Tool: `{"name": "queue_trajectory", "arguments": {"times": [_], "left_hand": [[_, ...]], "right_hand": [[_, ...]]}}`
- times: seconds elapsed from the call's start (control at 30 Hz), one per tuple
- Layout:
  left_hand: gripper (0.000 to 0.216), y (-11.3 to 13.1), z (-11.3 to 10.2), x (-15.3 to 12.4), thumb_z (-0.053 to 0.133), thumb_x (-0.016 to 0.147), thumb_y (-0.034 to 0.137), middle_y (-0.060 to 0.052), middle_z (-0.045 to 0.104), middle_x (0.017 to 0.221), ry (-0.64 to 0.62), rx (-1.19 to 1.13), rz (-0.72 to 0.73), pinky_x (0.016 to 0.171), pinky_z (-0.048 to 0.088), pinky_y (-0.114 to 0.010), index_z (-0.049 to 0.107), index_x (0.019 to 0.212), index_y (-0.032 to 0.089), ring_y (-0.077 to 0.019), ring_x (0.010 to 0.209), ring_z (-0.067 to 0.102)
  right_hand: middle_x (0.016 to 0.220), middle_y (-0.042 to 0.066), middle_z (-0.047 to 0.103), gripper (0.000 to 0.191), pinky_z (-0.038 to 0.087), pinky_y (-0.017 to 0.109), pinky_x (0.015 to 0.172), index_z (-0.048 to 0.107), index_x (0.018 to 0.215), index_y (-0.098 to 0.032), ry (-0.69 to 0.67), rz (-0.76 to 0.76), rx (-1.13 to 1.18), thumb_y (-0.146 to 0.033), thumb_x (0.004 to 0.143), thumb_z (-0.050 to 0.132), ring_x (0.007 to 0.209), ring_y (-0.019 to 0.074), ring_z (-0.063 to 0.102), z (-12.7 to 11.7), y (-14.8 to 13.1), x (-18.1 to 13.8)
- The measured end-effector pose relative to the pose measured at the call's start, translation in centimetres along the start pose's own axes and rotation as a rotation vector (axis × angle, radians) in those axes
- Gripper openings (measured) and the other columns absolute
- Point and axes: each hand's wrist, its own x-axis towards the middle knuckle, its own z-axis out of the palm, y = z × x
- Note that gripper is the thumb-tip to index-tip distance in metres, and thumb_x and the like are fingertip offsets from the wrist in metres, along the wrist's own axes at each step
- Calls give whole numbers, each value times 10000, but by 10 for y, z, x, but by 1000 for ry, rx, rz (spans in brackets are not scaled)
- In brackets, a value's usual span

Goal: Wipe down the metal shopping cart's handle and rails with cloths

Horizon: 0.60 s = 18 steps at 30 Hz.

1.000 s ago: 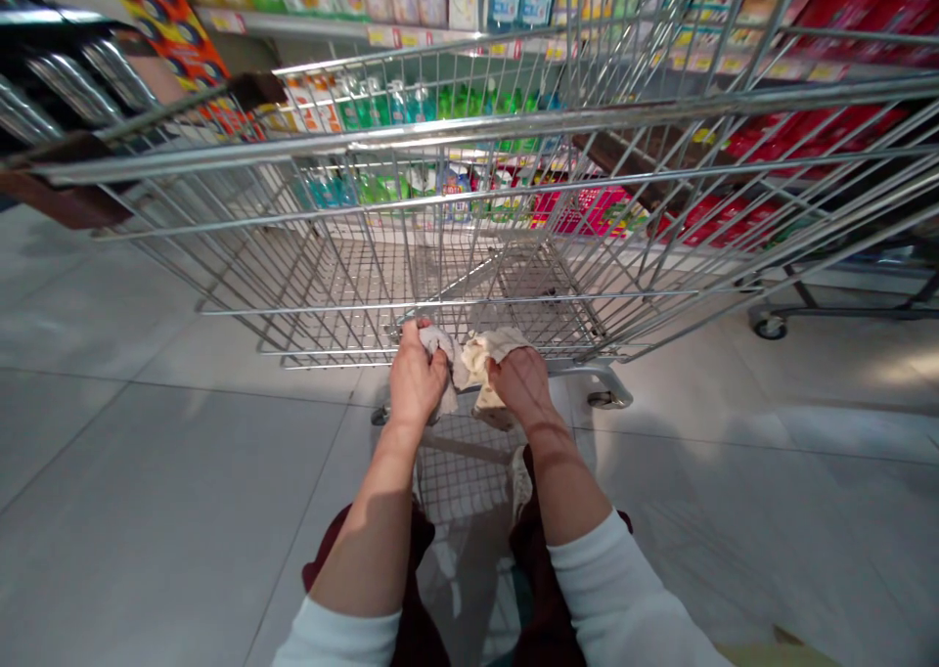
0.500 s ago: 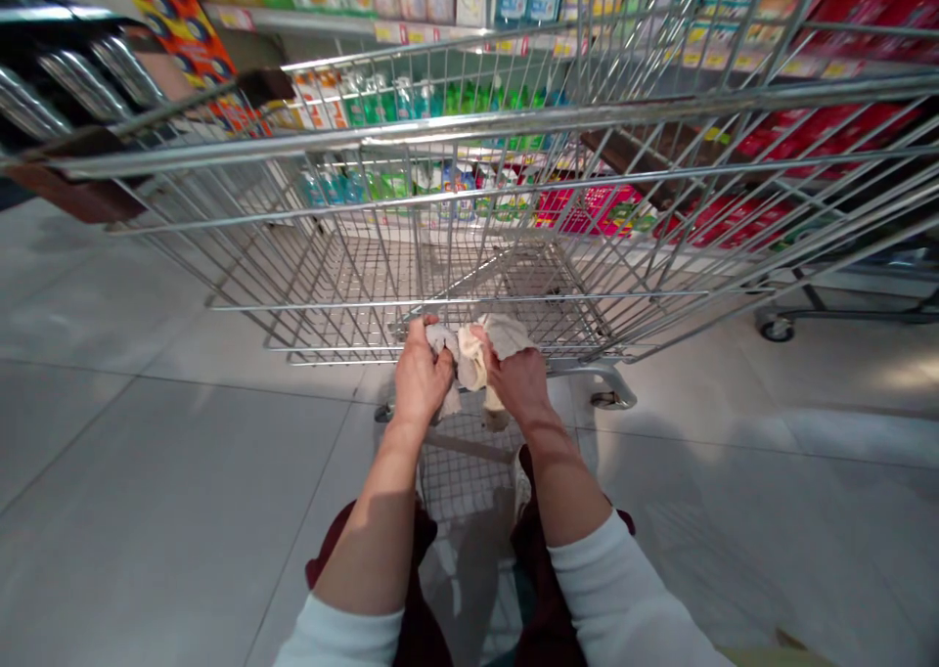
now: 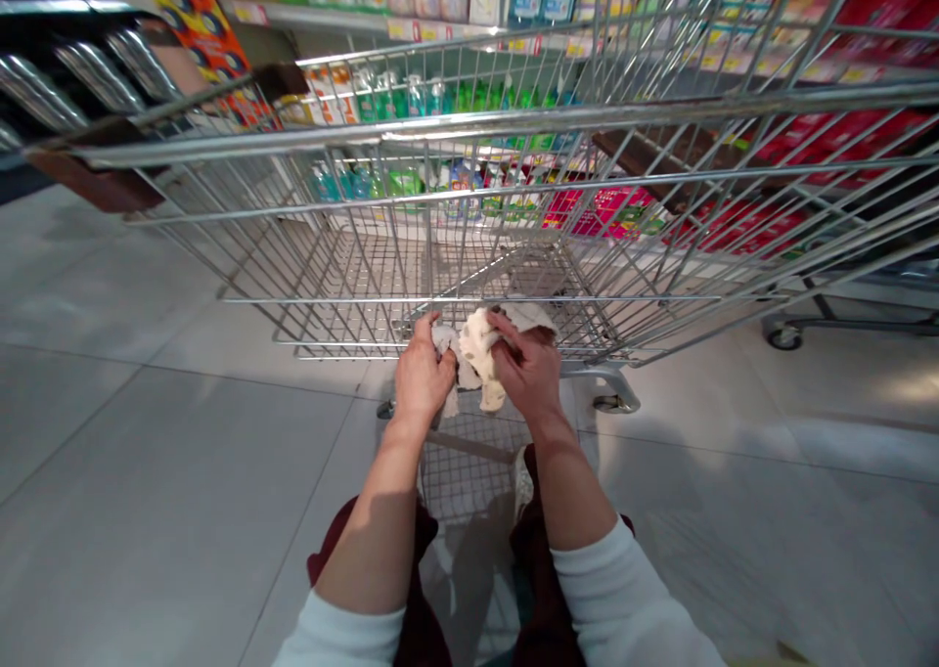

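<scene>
A metal shopping cart [image 3: 344, 338] stands sideways before me, its wire basket spanning most of the view. At its lower near edge my left hand [image 3: 424, 378] is closed around a greyish cloth [image 3: 447, 342], with the index finger reaching up to a basket wire. Just to the right, my right hand [image 3: 534, 366] grips a cream cloth [image 3: 480, 344], which bunches up and hangs below the fingers. The two cloths lie close together; whether they are one piece, I cannot tell. Part of the cloth behind the right fingers is hidden.
Shelves [image 3: 330, 17] with several bottles and packs run behind the cart. Another cart's wheel [image 3: 783, 335] shows at the right. A wheel [image 3: 614, 404] of my cart is below the basket. Tiled floor [image 3: 168, 491] surrounds my legs, and a wire lower rack [image 3: 469, 481] lies between them.
My right hand has shifted slightly right and up, with the cream cloth bunched differently in its fingers. The left hand stays nearly in place. The view has shifted a little.
</scene>
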Motion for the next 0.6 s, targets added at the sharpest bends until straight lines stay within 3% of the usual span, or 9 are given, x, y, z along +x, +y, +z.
{"name": "queue_trajectory", "arguments": {"times": [0.17,0.3,0.47,0.6], "left_hand": [[535,-6,-7,2,562,799,175,-73,732,992,-73,26,-2,852,540,-366,529,1332,207,-256,855,710],[622,-12,-15,2,556,774,149,-64,697,1253,-128,-68,82,967,534,-364,517,1391,212,-226,1010,696],[794,-18,-16,2,552,757,126,-111,630,1388,-175,-51,137,1101,475,-406,368,1528,153,-257,1254,616],[867,-21,-16,2,562,750,114,-162,586,1438,-213,-4,146,1122,457,-450,272,1567,117,-285,1303,588]], "right_hand": [[1227,16,749,488,516,211,955,551,1456,-275,-65,-7,-43,-213,985,439,1049,132,717,7,-9,-1],[1441,-6,616,485,440,284,1113,541,1458,-330,-146,-27,-148,-229,993,441,1324,159,575,23,-6,-3],[1084,19,794,415,544,248,903,656,1340,-331,-320,68,-202,-230,967,505,998,175,738,37,-3,-6],[1095,11,791,379,530,250,919,687,1281,-326,-350,60,-182,-229,956,519,1007,167,728,29,-8,-3]]}}
